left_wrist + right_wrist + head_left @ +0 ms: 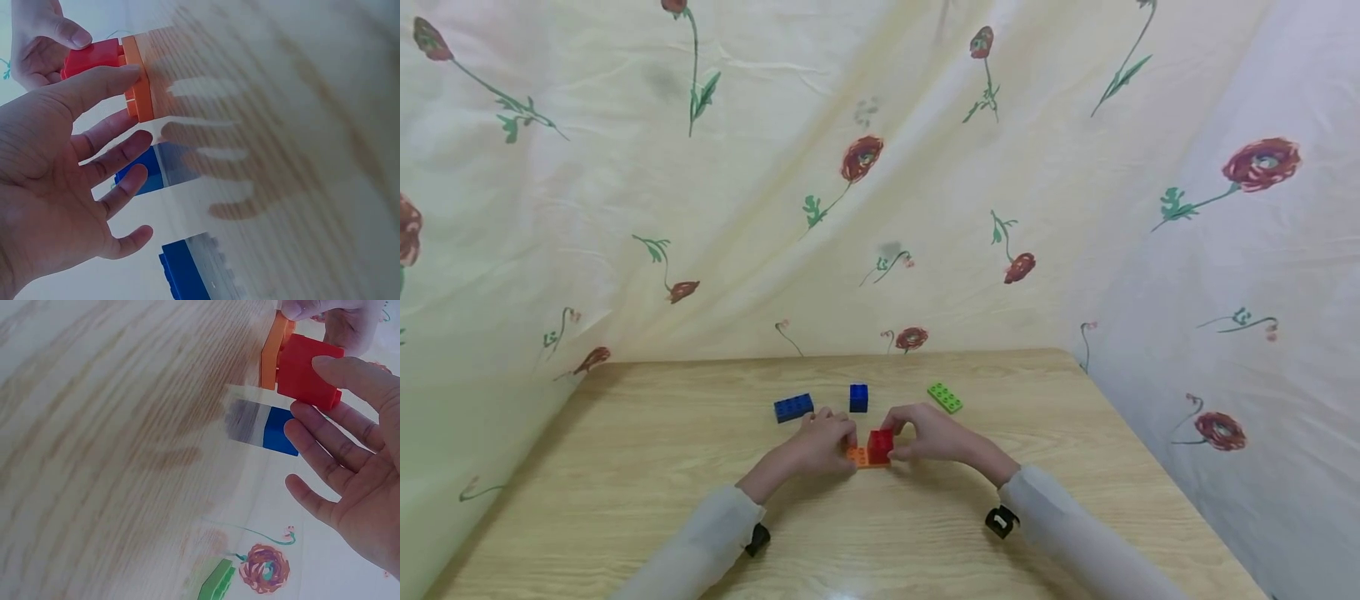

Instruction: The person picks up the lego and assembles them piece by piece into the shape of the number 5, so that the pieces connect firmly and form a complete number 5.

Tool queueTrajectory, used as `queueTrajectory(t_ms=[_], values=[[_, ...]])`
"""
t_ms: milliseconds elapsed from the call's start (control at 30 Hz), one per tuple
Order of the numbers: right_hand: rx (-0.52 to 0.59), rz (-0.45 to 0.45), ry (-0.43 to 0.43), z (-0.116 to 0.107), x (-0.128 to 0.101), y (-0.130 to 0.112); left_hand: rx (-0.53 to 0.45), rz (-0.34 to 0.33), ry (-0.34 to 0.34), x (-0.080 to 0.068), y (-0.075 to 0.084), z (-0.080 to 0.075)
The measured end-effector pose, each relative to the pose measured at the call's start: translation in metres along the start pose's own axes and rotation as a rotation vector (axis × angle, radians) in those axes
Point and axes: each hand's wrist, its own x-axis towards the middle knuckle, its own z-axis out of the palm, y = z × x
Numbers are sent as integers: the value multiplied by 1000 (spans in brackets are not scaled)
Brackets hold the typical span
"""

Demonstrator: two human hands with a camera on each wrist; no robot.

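Observation:
A flat orange building brick [862, 457] lies on the table, its studs up. On its right end sits a red building brick [880, 447], seated or nearly seated on the studs. My left hand [824, 443] pinches the left end of the orange brick between thumb and index finger; its other fingers are spread apart in the left wrist view. From the right, my right hand [936, 435] grips the red brick, thumb [340, 370] on the near face and fingers behind it.
Beyond the hands, a small blue brick [858, 398] stands in the middle of the table [880, 533]. A longer blue brick [793, 407] lies to its left, a flat light green brick [944, 397] to its right. Flowered cloth [760, 167] hangs behind and at both sides.

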Motion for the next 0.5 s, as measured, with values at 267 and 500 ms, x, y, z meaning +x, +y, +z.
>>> queueTrajectory(t_ms=[267,500], values=[[-33,-22,15,2,0,-1,0,7,14,-1,-1,2],[-26,-21,16,3,0,-4,-24,-5,3,-1,1,0]])
